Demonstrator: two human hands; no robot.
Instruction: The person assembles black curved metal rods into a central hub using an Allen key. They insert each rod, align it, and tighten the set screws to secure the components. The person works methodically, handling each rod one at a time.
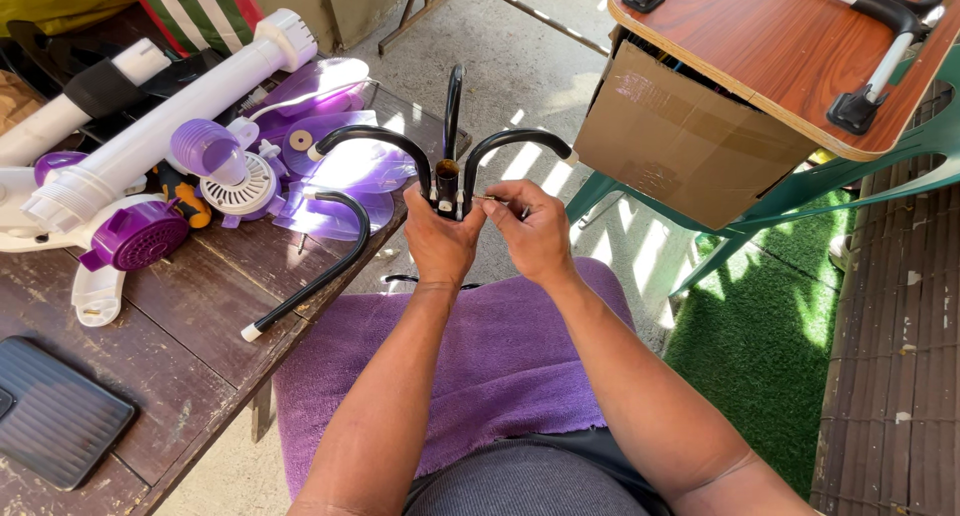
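Above the purple towel (520, 356) on the lap, the left hand (440, 241) clamps the black curved-leg stand (447, 181) upright while the right hand (535, 231) pinches a small screw (487, 198) against its hub, which could slip from the fingertips and drop beside the wooden table (180, 326).

A purple towel (500, 356) lies beside a cardboard box (670, 141).

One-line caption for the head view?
Both hands, left and right, hold a black curved-leg base above a purple towel, beside fan parts.
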